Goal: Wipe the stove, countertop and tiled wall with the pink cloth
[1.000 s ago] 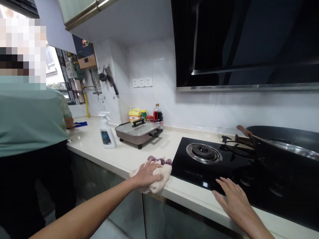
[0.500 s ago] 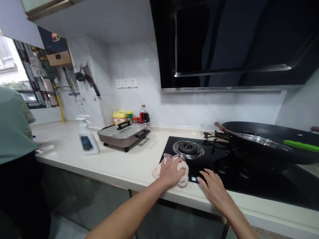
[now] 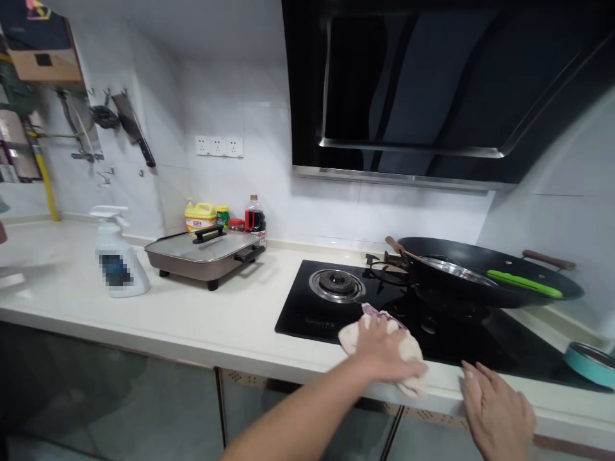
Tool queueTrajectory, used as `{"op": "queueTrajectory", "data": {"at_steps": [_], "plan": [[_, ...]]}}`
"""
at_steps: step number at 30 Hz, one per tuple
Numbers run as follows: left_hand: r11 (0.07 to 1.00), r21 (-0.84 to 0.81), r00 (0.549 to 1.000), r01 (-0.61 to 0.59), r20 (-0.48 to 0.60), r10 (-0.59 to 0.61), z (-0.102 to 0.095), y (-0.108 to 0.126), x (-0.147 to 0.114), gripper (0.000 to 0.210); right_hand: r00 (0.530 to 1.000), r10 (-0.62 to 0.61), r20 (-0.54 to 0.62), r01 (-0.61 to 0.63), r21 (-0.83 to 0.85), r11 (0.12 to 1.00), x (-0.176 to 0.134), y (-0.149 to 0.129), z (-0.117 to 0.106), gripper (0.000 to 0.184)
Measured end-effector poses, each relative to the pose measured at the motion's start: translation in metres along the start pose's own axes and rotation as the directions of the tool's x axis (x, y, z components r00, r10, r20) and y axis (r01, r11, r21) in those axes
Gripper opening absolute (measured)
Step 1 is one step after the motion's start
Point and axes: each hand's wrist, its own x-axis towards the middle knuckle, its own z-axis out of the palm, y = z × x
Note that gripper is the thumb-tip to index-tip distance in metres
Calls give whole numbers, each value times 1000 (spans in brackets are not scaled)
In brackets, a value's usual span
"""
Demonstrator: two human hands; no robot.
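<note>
Slid rightward along the cooktop (image 3: 473,339) since half a second ago, the pale cloth (image 3: 410,346) straddles its front edge and the counter (image 3: 230,317) under my left hand (image 3: 383,351), fingers spread over it; my right hand (image 3: 500,408), fingers loosely together, is at the counter's edge.
</note>
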Motion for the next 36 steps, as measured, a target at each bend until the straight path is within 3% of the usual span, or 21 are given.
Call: {"op": "queueTrajectory", "data": {"at_steps": [2,5,9,13,16,18,22,25,28,32,36], "plan": [[999,-42,1000,-3,-22,2,22,19,0,108,998,-14,57,14,4,1000,-7,12,3,61],[997,-74,999,-1,-49,-2,34,31,-3,102,998,-12,54,11,11,1000,-12,13,6,60],[995,-46,991,-92,-103,87,31,25,-18,82,999,0,36,0,6,1000,-12,12,6,60],[975,52,946,-216,-235,222,34,6,-42,68,996,-17,91,17,-4,1000,-11,16,4,61],[956,157,902,-246,-324,285,27,-19,-68,57,995,-25,99,25,-8,1000,-9,17,3,60],[957,214,887,-195,-377,265,12,-42,-91,53,995,-36,88,37,-12,999,-9,15,2,60],[959,280,873,43,-477,100,-28,-94,-146,55,996,-58,74,58,6,998,-8,11,-1,64],[910,328,857,254,-513,-55,-56,-136,-188,61,996,-53,70,52,11,999,-9,9,-3,66],[840,353,783,412,-608,-129,-77,-180,-225,60,996,-60,67,60,3,998,-10,11,-2,66],[799,368,654,475,-755,-41,-98,-235,-258,55,996,-77,38,77,-5,997,-11,17,6,67],[778,343,553,526,-833,-7,-105,-262,-268,51,993,-116,12,116,12,993,-14,22,11,66]]}}
